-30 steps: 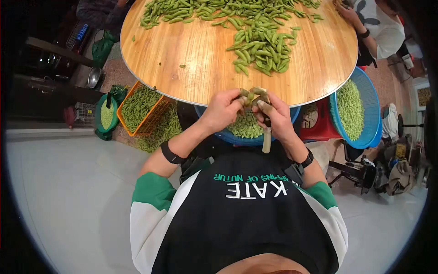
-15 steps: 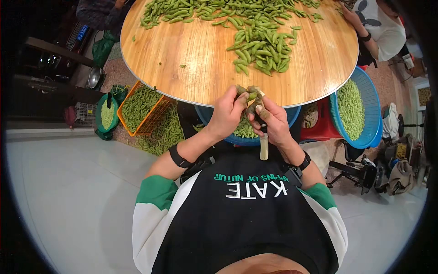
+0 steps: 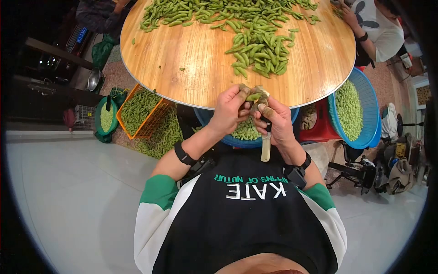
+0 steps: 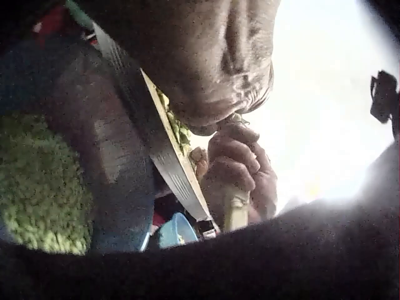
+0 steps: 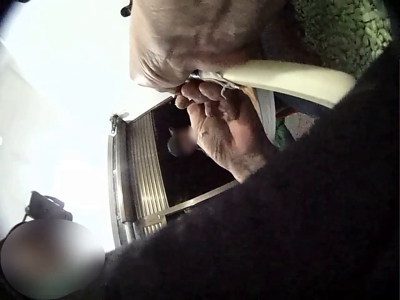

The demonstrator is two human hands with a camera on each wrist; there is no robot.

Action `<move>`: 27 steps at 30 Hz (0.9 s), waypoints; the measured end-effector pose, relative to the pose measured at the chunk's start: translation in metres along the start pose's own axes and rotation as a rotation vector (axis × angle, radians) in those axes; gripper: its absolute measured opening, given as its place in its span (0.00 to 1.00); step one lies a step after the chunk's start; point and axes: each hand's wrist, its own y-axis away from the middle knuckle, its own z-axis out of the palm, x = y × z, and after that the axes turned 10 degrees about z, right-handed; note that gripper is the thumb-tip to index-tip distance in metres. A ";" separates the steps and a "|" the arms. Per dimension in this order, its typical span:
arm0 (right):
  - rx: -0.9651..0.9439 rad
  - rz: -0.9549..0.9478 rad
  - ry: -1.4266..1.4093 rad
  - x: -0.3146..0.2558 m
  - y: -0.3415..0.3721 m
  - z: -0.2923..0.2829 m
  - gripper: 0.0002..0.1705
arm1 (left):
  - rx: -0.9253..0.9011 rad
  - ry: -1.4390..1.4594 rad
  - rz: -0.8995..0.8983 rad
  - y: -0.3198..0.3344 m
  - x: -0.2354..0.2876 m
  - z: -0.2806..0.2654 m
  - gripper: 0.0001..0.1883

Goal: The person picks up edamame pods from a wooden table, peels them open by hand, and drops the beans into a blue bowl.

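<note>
In the head view my left hand (image 3: 226, 111) pinches a green soybean pod (image 3: 252, 97) between thumb and fingers, just past the table's near edge. Close beside it, my right hand (image 3: 279, 122) grips a tool with a cream handle (image 3: 265, 151); the handle's end points back toward my body. That handle (image 5: 294, 81) shows larger in the right wrist view, with a bit of metal at the hand, while the working end is hidden by the fingers. Both hands meet at the pod, fingertips close together. Shelled beans (image 3: 246, 131) lie in a blue basin below them.
A round wooden table (image 3: 182, 82) carries a heap of soybean pods (image 3: 260, 50). An orange crate (image 3: 148, 121) of pods stands at left, beside pods on the floor (image 3: 162, 137). At right is a blue basket (image 3: 369, 107) of shelled beans. Another person (image 3: 381, 32) sits at upper right.
My left hand has shifted slightly and the pod in it now sticks out more plainly toward the right hand. The right hand keeps its grip on the cream-handled tool, whose handle swung a little.
</note>
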 end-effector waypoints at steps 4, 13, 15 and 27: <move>-0.043 0.083 -0.048 -0.003 0.003 -0.005 0.11 | -0.126 0.243 -0.256 -0.003 0.006 -0.010 0.08; -0.118 0.336 -0.311 -0.012 0.008 -0.010 0.13 | -0.436 -1.262 0.811 0.002 0.020 -0.013 0.10; -0.138 0.351 -0.335 -0.011 0.008 -0.011 0.14 | -0.474 -1.334 0.851 0.004 0.028 -0.011 0.09; -0.070 0.183 -0.251 -0.001 0.010 -0.001 0.15 | -0.204 -0.616 0.475 0.000 0.002 -0.003 0.07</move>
